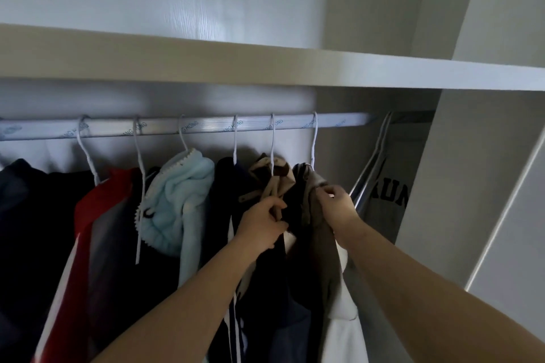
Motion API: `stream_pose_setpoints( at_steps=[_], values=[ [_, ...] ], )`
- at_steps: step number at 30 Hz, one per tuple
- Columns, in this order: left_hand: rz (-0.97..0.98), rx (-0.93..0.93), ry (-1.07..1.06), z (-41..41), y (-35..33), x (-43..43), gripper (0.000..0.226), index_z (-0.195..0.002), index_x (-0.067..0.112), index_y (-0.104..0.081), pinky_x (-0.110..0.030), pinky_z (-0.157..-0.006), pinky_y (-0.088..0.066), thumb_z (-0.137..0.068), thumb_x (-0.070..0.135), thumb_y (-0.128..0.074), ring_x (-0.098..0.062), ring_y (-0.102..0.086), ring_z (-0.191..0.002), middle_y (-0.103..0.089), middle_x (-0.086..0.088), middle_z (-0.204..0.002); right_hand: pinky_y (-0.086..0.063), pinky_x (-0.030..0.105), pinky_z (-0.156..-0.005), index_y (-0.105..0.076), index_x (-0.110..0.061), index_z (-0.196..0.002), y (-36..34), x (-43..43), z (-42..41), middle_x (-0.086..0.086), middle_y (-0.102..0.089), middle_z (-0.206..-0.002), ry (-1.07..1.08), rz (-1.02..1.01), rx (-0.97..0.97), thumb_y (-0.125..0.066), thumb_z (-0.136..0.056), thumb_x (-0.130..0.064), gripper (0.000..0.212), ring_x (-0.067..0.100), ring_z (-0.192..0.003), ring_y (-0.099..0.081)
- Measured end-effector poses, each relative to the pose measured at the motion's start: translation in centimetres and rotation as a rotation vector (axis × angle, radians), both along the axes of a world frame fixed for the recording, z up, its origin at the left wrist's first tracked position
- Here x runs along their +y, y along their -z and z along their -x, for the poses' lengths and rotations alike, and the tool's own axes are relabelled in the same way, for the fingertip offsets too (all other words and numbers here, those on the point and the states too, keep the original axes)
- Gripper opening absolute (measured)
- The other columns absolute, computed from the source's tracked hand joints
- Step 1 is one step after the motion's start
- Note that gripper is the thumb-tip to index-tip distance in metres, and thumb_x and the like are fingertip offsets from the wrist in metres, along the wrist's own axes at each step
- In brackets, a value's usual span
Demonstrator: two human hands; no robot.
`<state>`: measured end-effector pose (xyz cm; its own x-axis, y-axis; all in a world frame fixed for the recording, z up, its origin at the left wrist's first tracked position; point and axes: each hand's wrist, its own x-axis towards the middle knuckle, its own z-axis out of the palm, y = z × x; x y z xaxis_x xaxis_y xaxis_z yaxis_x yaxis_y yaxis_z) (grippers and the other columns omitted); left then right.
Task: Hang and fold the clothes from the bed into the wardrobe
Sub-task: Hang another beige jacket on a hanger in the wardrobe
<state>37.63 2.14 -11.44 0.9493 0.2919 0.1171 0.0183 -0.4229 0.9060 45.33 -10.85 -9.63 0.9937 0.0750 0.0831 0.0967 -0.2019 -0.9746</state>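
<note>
Currently both hands are up at the wardrobe rail (pixel 206 126). Right hand (pixel 337 209) pinches the grey-brown garment (pixel 318 234) at its shoulder, just below its white hanger (pixel 313 141), which is hooked on the rail. The garment hangs down under the hand. Left hand (pixel 262 225), fingers curled, grips the tan garment (pixel 278 183) just beside it, on the left.

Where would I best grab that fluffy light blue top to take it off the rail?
Probably the white hanger neck just above the light blue top, reaching in from the front: the wire stands bare there, and its hook lifts straight off the rail.
</note>
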Motion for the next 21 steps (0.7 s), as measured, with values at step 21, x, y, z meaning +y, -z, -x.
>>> stream_pose_setpoints(
  at_steps=[21],
  values=[
    [0.278,0.157,-0.129,16.7,3.7,-16.3,0.012,-0.085,0.023,-0.061,-0.02,-0.053,-0.045,-0.09,0.013,-0.054,-0.012,-0.054,-0.062,-0.056,-0.001,-0.078,-0.04,0.023,-0.059,-0.051,-0.016,-0.091,6.5,-15.2,21.1,0.0,-0.05,-0.08,0.005,-0.165,0.267,-0.047,-0.093,-0.016,0.004,0.015,-0.074,-0.047]
  ],
)
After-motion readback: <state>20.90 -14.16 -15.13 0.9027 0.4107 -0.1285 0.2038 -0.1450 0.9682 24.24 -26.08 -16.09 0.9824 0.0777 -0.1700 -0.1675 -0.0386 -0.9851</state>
